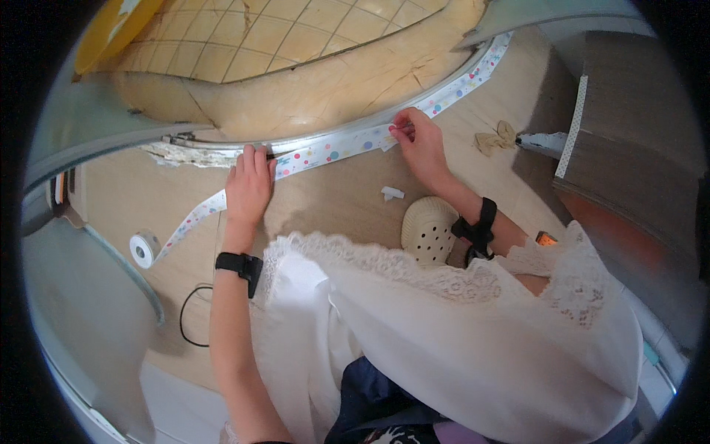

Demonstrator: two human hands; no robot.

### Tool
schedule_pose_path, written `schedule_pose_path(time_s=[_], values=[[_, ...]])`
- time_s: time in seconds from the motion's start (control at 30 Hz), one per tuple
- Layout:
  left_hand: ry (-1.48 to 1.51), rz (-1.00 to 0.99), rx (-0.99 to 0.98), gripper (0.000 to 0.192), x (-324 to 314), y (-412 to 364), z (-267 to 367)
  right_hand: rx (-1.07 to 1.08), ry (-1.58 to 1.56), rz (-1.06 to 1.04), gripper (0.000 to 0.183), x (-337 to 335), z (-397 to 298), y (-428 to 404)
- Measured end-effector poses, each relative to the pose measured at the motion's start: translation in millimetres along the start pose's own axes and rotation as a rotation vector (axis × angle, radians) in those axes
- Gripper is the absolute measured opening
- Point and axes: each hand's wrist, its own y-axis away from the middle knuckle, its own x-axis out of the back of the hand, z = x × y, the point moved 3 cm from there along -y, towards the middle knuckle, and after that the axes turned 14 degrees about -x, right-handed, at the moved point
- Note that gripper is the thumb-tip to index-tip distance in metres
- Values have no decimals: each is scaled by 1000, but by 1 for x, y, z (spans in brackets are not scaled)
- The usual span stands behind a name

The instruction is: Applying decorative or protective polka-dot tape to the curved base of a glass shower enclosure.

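A strip of white patterned adhesive tape (338,147) runs along the outer side of a curved metal rail (333,132), apparently part of a shower enclosure. My left hand (248,188) lies over the strip, fingertips at the rail and thumb against the tape. From beneath that hand, a slack length slopes down to the tape roll (145,250) on the floor. My right hand (422,145) pinches the tape near its upper edge, thumb and fingers together. Left of my left hand, the rail's edge shows rough, peeling white material (205,157).
A cream clog (430,230) and a small white scrap (392,193) are on the beige floor (310,205). A crumpled tan cloth (495,137) lies at the right, near a dark cabinet (632,105). A black cord (188,319) curls at lower left. A yellow basin (111,33) stands beyond the rail.
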Motion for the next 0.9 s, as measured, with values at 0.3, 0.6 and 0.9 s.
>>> schedule_pose_path(time_s=[0.3, 0.6, 0.9], values=[[108, -23, -25, 45, 0, 8, -7, 38, 44, -17, 20, 0, 4, 1], [-142, -225, -333, 72, -19, -14, 95, -43, -26, -15, 20, -1, 10, -2], [119, -240, -476, 73, -29, -41, 97, -34, -44, 17, 18, 1, 3, 0]])
